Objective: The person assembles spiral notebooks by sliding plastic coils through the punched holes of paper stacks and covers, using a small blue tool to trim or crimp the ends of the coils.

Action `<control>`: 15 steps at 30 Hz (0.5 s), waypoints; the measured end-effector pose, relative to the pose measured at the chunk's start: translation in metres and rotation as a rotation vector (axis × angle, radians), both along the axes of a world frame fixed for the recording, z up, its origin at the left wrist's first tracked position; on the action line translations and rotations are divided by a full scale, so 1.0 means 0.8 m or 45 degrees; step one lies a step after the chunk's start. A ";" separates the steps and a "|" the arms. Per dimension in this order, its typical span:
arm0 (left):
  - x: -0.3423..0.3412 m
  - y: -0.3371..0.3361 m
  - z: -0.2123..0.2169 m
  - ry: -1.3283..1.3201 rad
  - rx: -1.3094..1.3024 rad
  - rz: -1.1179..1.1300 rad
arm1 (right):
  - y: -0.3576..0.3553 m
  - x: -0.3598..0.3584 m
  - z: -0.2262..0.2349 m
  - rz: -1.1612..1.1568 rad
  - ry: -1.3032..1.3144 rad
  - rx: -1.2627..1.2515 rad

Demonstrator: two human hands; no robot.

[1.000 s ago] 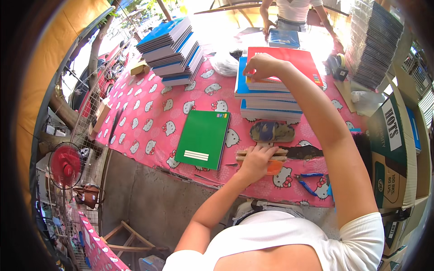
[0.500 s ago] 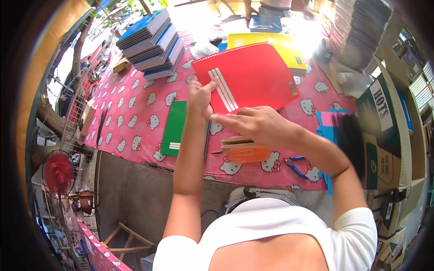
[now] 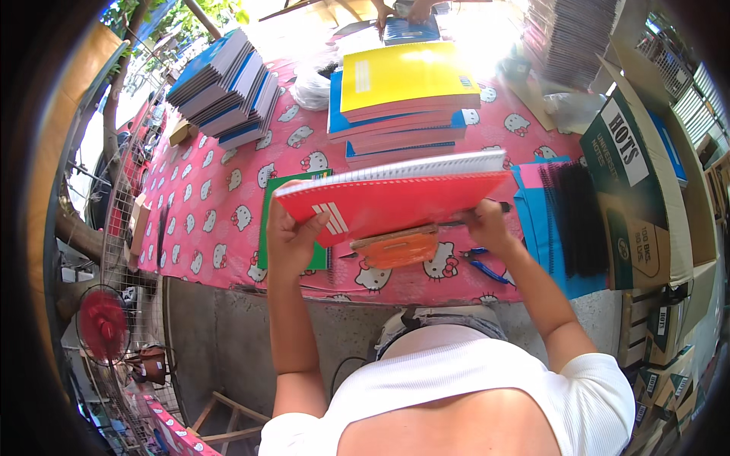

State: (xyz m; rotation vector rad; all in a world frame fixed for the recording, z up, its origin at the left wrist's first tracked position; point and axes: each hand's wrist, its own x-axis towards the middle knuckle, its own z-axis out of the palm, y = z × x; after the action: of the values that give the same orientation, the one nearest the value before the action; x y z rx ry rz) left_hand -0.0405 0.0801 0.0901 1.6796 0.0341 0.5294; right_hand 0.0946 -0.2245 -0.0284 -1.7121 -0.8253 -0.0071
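Observation:
A red spiral notebook (image 3: 395, 199) is held tilted above the table, its coil edge upward and white pages showing behind it. My left hand (image 3: 293, 235) grips its left end, thumb on the cover beside white label stripes. At the lower right of the notebook, my right hand (image 3: 489, 226) has its fingers curled around a slim dark object, too unclear to name. Below the notebook lies an orange block-like thing (image 3: 397, 249) with a brown top. A green spiral notebook (image 3: 274, 251) rests partly hidden behind my left hand. Blue-handled pliers (image 3: 487, 271) lie near my right hand.
Beyond the red notebook stands a stack of notebooks with a yellow cover (image 3: 411, 76) on top. Another tall notebook stack (image 3: 228, 91) is far left. Blue sheets (image 3: 536, 228) with black coils (image 3: 578, 220) lie right, beside an open carton (image 3: 635, 175). Another person's hands (image 3: 418, 11) are at the far edge.
The red notebook has come lower and nearer, tilting from its cover facing up to its coil edge upward. My right hand has moved right, from beside my left hand to the notebook's other end.

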 end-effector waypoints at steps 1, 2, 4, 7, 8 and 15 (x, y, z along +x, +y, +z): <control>-0.001 0.001 0.001 0.021 -0.021 -0.047 | 0.003 -0.007 -0.010 -0.006 0.001 0.001; -0.001 0.000 0.003 0.043 -0.042 -0.096 | 0.003 -0.018 -0.021 -0.009 0.010 -0.219; 0.005 -0.037 0.016 -0.139 0.408 0.286 | 0.002 -0.035 -0.039 -0.054 0.029 -0.454; 0.005 -0.125 0.031 -0.147 1.234 0.454 | 0.000 -0.046 -0.055 0.031 0.063 -0.225; 0.011 -0.149 0.026 -0.058 1.458 0.268 | 0.001 -0.049 -0.057 0.118 0.066 -0.275; 0.043 -0.162 -0.022 -0.014 1.080 -0.174 | -0.163 0.124 -0.028 -1.205 0.065 -1.255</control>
State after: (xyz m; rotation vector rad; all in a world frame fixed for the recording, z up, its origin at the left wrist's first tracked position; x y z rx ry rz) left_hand -0.0063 -0.0493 0.0722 2.4789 -0.3568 0.4760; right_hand 0.1936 -0.3548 -0.0510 -2.8784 0.1723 -0.2287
